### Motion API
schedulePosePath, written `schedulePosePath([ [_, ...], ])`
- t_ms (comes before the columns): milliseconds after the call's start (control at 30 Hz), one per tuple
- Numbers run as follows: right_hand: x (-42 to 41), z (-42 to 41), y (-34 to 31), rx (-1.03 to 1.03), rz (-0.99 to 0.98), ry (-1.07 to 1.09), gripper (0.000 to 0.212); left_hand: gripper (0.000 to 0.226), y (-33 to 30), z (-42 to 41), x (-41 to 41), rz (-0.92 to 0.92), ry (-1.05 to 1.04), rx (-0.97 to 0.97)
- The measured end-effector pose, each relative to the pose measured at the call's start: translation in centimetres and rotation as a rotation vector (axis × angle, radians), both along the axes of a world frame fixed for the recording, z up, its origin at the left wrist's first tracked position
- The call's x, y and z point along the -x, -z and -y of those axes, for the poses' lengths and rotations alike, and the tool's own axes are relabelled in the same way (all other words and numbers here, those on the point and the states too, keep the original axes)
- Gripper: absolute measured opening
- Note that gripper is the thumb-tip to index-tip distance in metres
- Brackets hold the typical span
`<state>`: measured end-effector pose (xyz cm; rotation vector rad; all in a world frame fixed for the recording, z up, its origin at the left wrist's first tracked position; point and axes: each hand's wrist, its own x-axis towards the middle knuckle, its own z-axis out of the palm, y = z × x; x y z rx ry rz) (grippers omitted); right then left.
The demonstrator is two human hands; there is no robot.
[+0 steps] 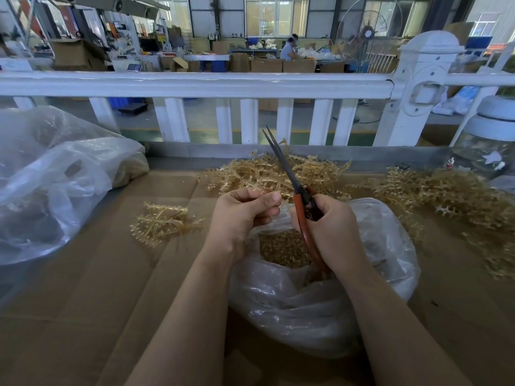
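One pair of scissors (pixel 300 207), blades nearly closed, is gripped by the right hand (pixel 334 229) just above the clear bag (pixel 320 310). Beside it, the left hand (pixel 242 215) pinches a small pale piece (pixel 260 192) mostly hidden by curled fingers. Three heaps of golden plastic sprues surround that bag: a small heap (pixel 164 224) to its left, a larger heap (pixel 267 174) behind it, and the biggest heap (pixel 451 196) to its right, blurred and cut off. The golden bits (pixel 281 249) inside the bag are partly covered by both hands.
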<state>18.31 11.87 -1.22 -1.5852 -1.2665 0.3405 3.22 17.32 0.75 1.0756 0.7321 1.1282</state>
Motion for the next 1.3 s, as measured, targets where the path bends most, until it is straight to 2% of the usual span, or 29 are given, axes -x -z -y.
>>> schedulePosePath([
  [167,-0.1,-0.1,0.2,0.029,0.035,0.008,0.013,0.008,0.1,0.0,0.0,0.009,-0.011,-0.034],
  [433,0.1,0.6,0.3,0.057,0.292,0.085,0.048,0.002,-0.1,-0.2,0.4,0.114,-0.022,-0.042],
  [533,0.1,0.8,0.2,0.055,0.367,0.043,0.049,0.006,-0.1,-0.2,0.5,0.150,0.014,-0.048],
  [667,0.2,1.0,0.3,0.039,0.419,0.055,0.053,0.027,0.0,-0.4,0.6,0.175,0.062,-0.087],
  [1067,0.0,0.8,0.3,0.052,0.532,0.143,0.060,0.003,0.3,-0.7,0.5,0.182,0.081,-0.050],
  [1167,0.1,0.8,0.3,0.043,0.570,0.169,0.065,0.010,0.4,-0.7,0.5,0.183,0.073,-0.024],
  [1300,0.2,0.9,0.2,0.000,0.582,0.191,0.057,0.010,0.3,-0.6,0.6,0.193,0.081,0.008],
])
